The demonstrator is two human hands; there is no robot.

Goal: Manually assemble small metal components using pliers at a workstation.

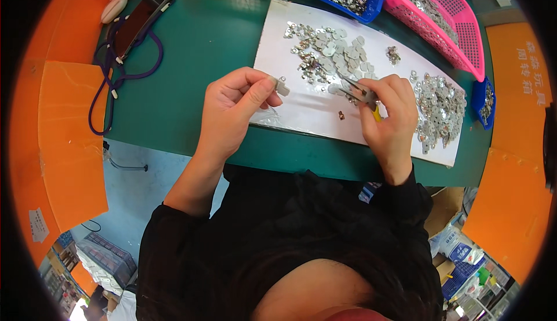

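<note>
Between thumb and fingertips, my left hand (235,103) pinches a small grey plastic piece (282,87) just over the left part of a white board (301,109). My right hand (390,105) is closed around pliers (361,93) with a yellow handle, mostly hidden in the palm. The plier jaws are slightly apart and point left and up, over the lower edge of a pile of flat grey pieces (348,54). Small metal parts (310,68) lie along that pile's left side. One tiny copper-coloured part (341,115) lies alone below the pliers.
At the board's right is a heap of clear and metallic pieces (435,109). Behind stand a blue tray (380,2) of metal parts and a pink basket (470,60). A smaller blue tray (478,97) sits far right. A phone (139,22) with a purple cord lies left on the green table (203,36).
</note>
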